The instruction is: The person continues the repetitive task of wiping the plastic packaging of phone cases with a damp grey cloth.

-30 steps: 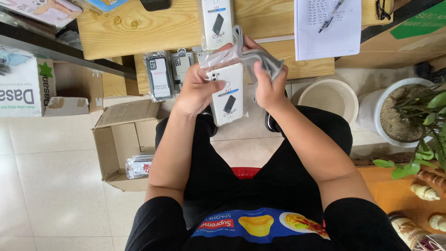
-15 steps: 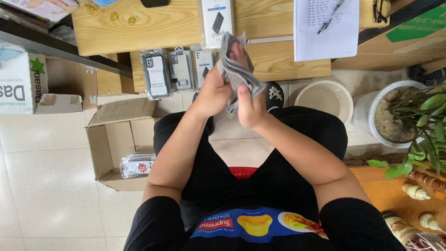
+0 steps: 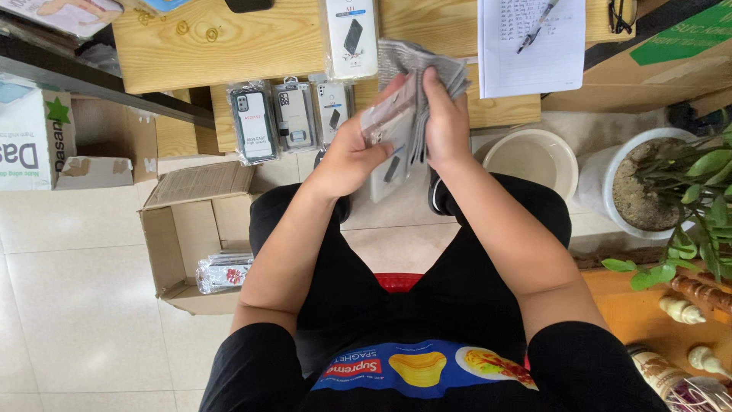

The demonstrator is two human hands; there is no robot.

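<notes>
A black short-sleeved shirt is worn, sleeves ended above the elbows. Across the chest a printed panel is seen: blue ground, a red box with white lettering, a yellow shape, a plate of food. Black shorts or trousers are worn. Forearms and both hands are left bare.

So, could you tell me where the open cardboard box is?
In the head view, the open cardboard box sits on the floor beside the left hand's arm, below three packaged phone cases.
</notes>
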